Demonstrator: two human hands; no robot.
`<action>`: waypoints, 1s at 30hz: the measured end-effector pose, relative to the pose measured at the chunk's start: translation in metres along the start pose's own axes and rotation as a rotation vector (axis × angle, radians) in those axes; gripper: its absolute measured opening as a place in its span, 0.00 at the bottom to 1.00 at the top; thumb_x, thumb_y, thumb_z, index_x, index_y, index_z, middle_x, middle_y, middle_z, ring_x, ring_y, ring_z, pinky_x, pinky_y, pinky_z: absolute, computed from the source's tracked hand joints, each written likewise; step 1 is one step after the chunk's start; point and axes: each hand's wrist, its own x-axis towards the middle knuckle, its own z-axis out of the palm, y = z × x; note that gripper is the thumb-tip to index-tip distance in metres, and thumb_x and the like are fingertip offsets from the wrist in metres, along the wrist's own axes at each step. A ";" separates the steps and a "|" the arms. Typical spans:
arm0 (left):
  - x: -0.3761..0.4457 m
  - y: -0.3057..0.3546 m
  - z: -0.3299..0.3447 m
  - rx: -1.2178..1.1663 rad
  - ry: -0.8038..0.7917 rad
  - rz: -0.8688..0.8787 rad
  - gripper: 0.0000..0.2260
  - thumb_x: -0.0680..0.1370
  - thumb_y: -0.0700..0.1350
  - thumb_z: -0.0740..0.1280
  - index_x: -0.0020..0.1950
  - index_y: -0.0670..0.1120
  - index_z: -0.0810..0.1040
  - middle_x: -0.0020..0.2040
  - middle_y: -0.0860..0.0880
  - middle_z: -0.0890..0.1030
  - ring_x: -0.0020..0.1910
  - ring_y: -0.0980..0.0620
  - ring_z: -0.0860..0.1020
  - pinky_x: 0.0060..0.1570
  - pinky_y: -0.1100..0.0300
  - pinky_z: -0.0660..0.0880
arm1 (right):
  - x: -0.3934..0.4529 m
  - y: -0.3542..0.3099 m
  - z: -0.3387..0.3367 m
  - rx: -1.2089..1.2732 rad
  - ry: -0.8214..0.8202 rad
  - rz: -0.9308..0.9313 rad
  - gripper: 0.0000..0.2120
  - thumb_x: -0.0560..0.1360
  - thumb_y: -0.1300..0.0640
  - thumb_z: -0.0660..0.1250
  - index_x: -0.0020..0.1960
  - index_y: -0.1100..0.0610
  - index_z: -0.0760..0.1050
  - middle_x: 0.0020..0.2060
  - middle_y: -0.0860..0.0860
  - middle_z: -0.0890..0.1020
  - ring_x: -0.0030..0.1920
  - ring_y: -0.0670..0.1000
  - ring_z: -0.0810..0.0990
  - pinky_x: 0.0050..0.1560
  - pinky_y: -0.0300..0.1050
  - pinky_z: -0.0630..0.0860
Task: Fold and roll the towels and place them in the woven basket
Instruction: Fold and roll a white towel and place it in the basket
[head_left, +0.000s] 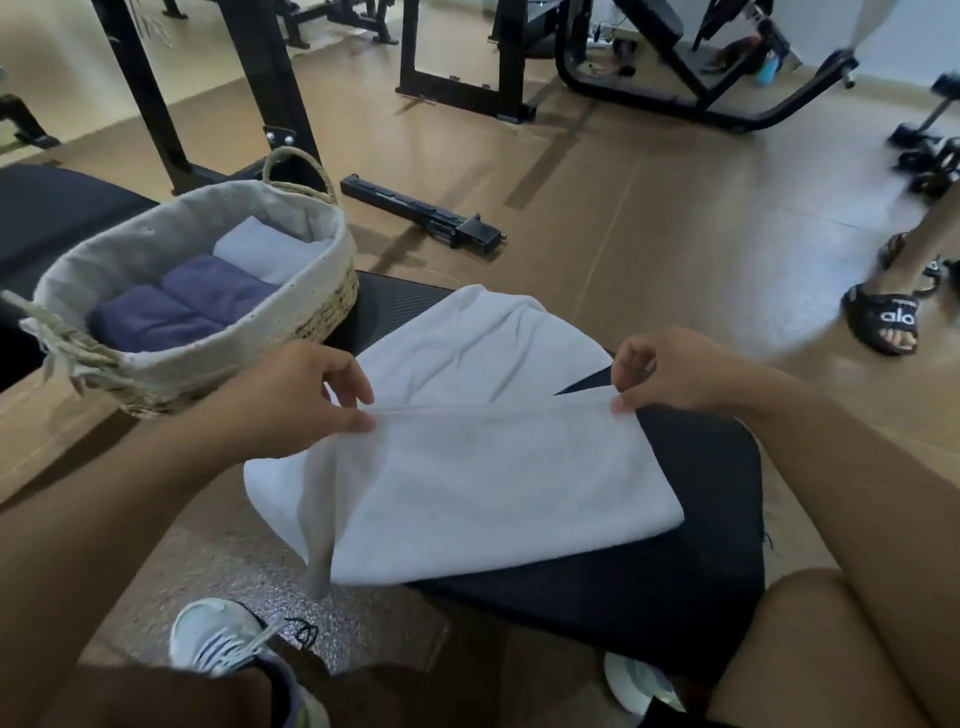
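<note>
A white towel lies across a black padded bench in front of me, its near part lifted into a fold. My left hand pinches the fold's left corner. My right hand pinches the right corner, and the edge is stretched between them. The woven basket with a cloth liner stands to the left on the bench. Inside it lie two rolled dark blue towels and one rolled white towel.
Black gym machine frames stand behind the basket and across the room. A loose black bar lies on the wooden floor. Another person's feet in black slides stand at the right. My own shoe is under the bench edge.
</note>
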 end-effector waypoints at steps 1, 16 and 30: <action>0.000 -0.001 0.001 0.011 -0.006 0.013 0.08 0.69 0.52 0.80 0.40 0.57 0.82 0.37 0.60 0.82 0.35 0.60 0.79 0.39 0.60 0.74 | 0.000 -0.001 0.000 -0.017 -0.002 -0.011 0.10 0.66 0.55 0.82 0.44 0.50 0.82 0.41 0.47 0.84 0.41 0.48 0.81 0.39 0.38 0.72; 0.002 -0.010 0.003 0.089 -0.028 0.092 0.08 0.76 0.42 0.73 0.43 0.56 0.81 0.43 0.59 0.83 0.38 0.59 0.80 0.40 0.61 0.76 | 0.009 0.005 0.005 -0.114 -0.058 -0.039 0.10 0.66 0.50 0.82 0.43 0.45 0.82 0.42 0.45 0.83 0.44 0.47 0.82 0.42 0.40 0.73; -0.002 -0.003 -0.002 0.033 -0.039 0.015 0.07 0.76 0.50 0.75 0.41 0.52 0.79 0.38 0.55 0.83 0.36 0.54 0.82 0.45 0.52 0.80 | 0.003 0.002 0.000 0.105 -0.058 -0.077 0.08 0.70 0.51 0.79 0.42 0.53 0.82 0.35 0.45 0.85 0.35 0.43 0.80 0.39 0.38 0.75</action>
